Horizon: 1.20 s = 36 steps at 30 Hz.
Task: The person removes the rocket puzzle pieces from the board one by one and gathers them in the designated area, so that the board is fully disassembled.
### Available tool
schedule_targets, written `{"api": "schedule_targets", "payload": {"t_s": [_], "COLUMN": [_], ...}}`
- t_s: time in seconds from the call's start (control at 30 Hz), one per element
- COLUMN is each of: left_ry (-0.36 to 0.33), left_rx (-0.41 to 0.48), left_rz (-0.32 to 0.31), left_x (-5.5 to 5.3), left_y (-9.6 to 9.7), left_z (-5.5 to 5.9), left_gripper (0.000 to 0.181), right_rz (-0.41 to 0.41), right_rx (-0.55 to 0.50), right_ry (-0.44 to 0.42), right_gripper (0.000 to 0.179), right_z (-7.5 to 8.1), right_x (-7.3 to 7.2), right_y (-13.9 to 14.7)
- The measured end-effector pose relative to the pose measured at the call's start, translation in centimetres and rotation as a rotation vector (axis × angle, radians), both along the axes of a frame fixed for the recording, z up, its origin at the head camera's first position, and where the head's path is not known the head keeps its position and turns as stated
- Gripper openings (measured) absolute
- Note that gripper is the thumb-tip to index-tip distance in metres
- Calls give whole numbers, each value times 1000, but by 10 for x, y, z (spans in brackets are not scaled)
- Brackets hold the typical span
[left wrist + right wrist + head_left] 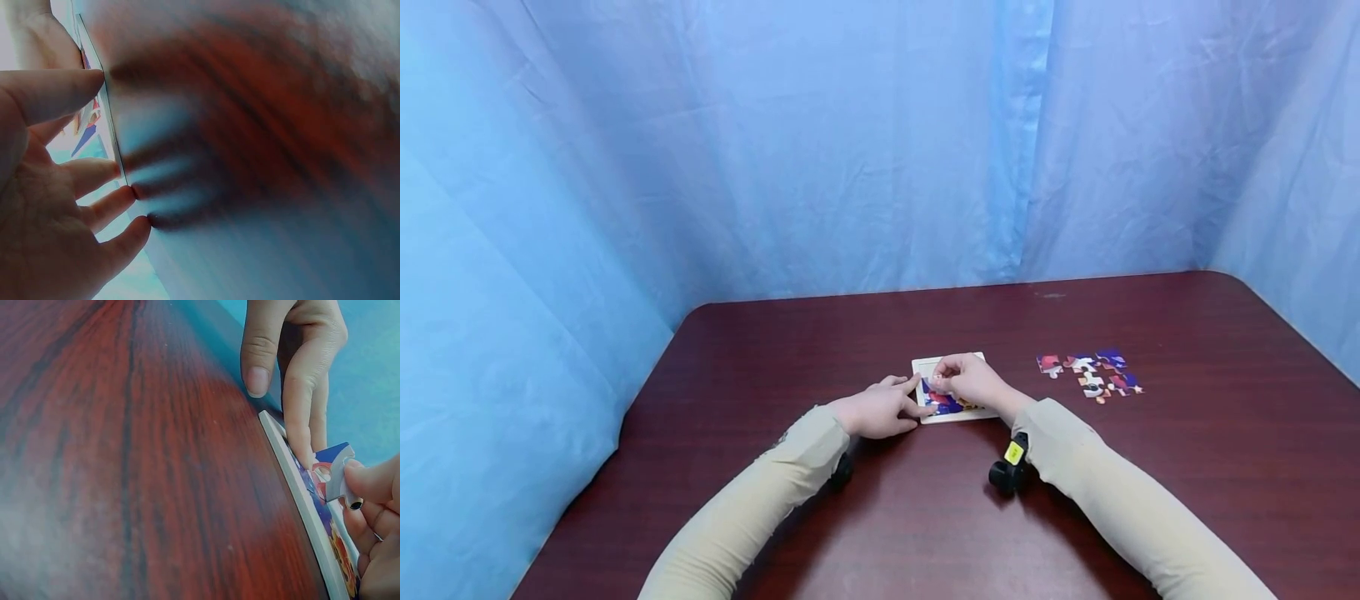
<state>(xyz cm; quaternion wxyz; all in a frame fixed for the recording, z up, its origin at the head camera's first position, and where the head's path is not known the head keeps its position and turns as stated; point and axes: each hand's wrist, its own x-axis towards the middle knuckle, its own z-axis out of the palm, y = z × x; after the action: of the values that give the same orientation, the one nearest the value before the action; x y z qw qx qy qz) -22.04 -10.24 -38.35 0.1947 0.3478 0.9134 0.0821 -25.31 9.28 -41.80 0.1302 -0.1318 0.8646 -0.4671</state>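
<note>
A small white-rimmed puzzle tray (957, 417) lies on the table, part of it filled with a blue, red and yellow picture. My left hand (880, 412) rests at its left side, fingers spread and fairly straight, with fingertips at the rim. In the right wrist view, one left finger reaches onto the picture. My right hand (976, 385) is over the tray and pinches a puzzle piece (337, 478) between thumb and fingers. That piece is tilted up above the picture, its pale edge showing. The right hand hides the tray's upper right part in the head view.
Several loose puzzle pieces (1092, 381) lie in a group on the dark red-brown table (820, 342), right of the tray. Blue curtains (850, 150) hang behind and along both sides. A black wrist camera (1009, 473) hangs under the right sleeve.
</note>
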Motion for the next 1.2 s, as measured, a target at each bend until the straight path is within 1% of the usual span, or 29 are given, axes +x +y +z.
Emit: {"api": "schedule_targets", "payload": {"t_s": [0.07, 0.2, 0.27, 0.43, 0.53, 0.6, 0.77, 0.83, 1.0, 1.07, 1.2], "left_ry": [-2, -9, -13, -16, -22, -23, -30, -33, -28, -26, -32], "left_rx": [-4, -9, -11, -6, -6, -4, -3, -5, 4, 7, 11], "left_rz": [1, 4, 4, 1, 8, 15, 30, 34, 39, 40, 49], "left_x": [0, 0, 1, 2, 2, 2, 1, 1, 1, 2, 3], "left_y": [0, 1, 1, 1, 1, 1, -1, -1, -1, -2, -3], "left_z": [0, 1, 1, 1, 2, 2, 1, 1, -1, -2, -3], "left_gripper": [38, 38, 38, 38, 38, 38, 37, 37, 36, 36, 37], "right_rz": [-9, -62, -79, -50, -50, -52, -60, -55, -39, -28, 12], "right_rx": [-28, -151, -187, -113, -100, -102, -174, -180, -88, -55, -24], "right_ry": [-5, -70, -93, -62, -50, -23, 85, 115, 149, 148, 140], "right_gripper": [11, 17, 19, 21, 21, 21, 23, 24, 28, 29, 31], "right_z": [0, 1, 1, -1, 2, 4, 16, 21, 33, 35, 36], "right_x": [-1, -4, -5, -4, -2, -1, 1, 3, 7, 9, 11], "right_y": [1, 4, 4, 4, 5, 6, 13, 19, 43, 54, 75]}}
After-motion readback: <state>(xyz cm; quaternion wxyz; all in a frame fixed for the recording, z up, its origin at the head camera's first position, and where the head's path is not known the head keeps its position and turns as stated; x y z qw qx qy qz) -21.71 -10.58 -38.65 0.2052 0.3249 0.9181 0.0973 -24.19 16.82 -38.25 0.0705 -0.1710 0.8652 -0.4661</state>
